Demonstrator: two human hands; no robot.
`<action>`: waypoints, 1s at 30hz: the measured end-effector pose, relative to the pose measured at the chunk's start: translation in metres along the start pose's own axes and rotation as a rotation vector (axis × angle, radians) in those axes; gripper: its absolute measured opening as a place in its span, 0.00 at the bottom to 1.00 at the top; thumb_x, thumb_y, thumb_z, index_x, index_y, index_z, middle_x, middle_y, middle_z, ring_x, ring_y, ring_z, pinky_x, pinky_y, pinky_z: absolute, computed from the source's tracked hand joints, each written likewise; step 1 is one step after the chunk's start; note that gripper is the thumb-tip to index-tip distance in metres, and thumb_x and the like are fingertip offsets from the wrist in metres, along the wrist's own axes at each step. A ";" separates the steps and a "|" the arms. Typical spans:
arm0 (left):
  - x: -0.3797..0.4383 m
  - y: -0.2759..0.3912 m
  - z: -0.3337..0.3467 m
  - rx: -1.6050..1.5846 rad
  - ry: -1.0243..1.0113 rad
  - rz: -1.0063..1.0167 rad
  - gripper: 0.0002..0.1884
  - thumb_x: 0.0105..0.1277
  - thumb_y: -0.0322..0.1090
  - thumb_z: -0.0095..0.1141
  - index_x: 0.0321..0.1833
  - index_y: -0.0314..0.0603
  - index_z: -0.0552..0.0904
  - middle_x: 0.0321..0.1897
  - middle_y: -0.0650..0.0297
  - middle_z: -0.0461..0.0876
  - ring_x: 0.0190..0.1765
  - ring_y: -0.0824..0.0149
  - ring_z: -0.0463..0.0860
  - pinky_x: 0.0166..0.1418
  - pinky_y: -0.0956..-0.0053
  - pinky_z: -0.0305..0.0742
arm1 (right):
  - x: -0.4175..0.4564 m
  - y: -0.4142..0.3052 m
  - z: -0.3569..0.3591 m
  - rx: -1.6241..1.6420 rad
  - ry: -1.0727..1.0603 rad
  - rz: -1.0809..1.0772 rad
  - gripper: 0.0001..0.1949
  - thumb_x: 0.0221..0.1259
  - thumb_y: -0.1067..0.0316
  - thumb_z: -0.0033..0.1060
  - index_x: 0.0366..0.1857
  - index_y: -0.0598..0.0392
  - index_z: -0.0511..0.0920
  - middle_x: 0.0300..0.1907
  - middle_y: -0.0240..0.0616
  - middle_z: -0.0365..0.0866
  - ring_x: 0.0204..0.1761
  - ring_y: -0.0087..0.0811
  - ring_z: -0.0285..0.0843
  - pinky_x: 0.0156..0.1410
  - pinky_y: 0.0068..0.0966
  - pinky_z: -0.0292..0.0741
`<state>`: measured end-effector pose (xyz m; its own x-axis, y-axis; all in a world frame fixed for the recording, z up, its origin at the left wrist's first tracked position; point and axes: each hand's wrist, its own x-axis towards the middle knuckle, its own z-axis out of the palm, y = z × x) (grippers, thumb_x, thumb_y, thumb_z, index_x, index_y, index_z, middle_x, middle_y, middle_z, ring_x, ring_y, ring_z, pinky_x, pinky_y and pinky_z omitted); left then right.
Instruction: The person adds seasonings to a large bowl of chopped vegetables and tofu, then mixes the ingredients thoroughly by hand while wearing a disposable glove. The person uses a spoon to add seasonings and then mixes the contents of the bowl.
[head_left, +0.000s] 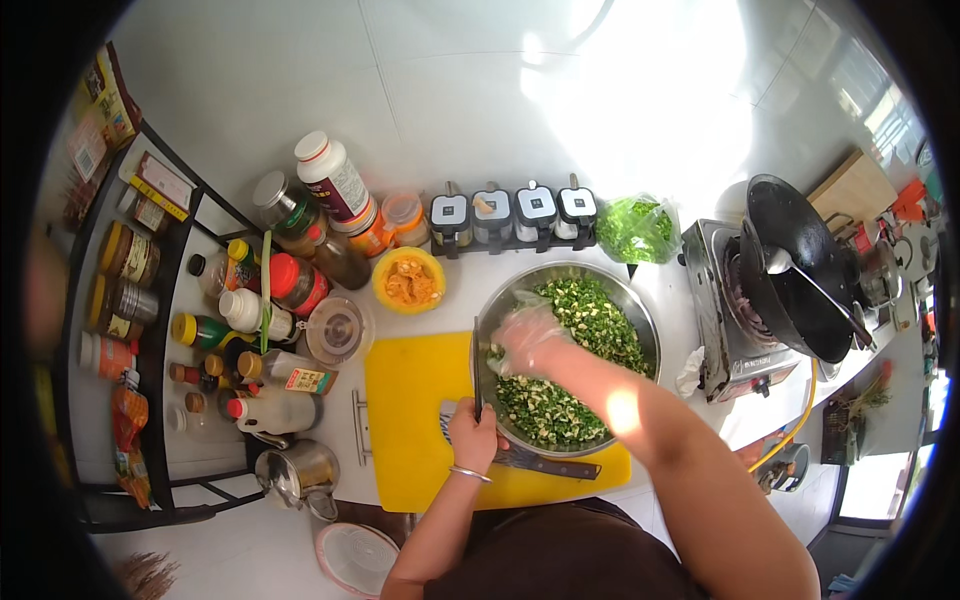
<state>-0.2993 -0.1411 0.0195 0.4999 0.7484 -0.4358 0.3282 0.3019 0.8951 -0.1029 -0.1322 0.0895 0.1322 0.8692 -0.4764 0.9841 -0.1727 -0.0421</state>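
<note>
A wide stainless steel bowl (651, 322) holds finely chopped greens mixed with small pale pieces (592, 315). My right hand (529, 337), in a clear plastic glove and blurred, reaches into the left part of the bowl. Its fingertips are too unclear to show whether they grip anything. Beside the bowl's left rim, my left hand (474, 435) holds a thin, dark, flat object (477, 360), seen edge-on and not identifiable. Beneath that hand, a kitchen knife (559, 466) with a black handle lies on a yellow cutting board (412, 420); part of its blade is covered.
Bottles and jars (277, 322) crowd the left, beside a black rack (169, 337). A cut pumpkin (409, 279), seasoning boxes (514, 214) and a bag of chopped greens (637, 229) stand behind. Rightward, a wok (795, 225) with a ladle (821, 289) tilts over a gas stove (712, 315).
</note>
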 end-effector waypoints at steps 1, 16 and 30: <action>0.000 0.000 0.000 0.009 0.007 0.003 0.09 0.71 0.29 0.50 0.33 0.30 0.72 0.16 0.60 0.76 0.12 0.67 0.77 0.16 0.74 0.72 | 0.003 -0.008 0.007 -0.076 -0.067 -0.030 0.17 0.60 0.47 0.60 0.48 0.42 0.85 0.54 0.36 0.80 0.65 0.41 0.70 0.74 0.56 0.55; -0.043 -0.024 -0.002 -0.197 0.038 -0.070 0.08 0.72 0.33 0.53 0.39 0.36 0.72 0.22 0.63 0.77 0.17 0.70 0.73 0.21 0.76 0.66 | -0.141 0.092 0.068 0.883 0.328 -0.040 0.28 0.62 0.63 0.63 0.68 0.44 0.70 0.72 0.51 0.63 0.76 0.44 0.56 0.80 0.41 0.51; 0.014 -0.012 -0.014 -0.075 0.090 -0.017 0.11 0.76 0.37 0.50 0.46 0.34 0.75 0.29 0.68 0.76 0.31 0.72 0.73 0.39 0.75 0.71 | -0.046 0.076 0.106 1.614 0.001 0.671 0.39 0.59 0.41 0.65 0.72 0.50 0.65 0.67 0.41 0.71 0.66 0.36 0.66 0.67 0.33 0.66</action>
<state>-0.3077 -0.1260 0.0038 0.4196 0.7921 -0.4432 0.2729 0.3556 0.8939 -0.0467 -0.2346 0.0149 0.4321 0.4601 -0.7756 -0.3319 -0.7186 -0.6112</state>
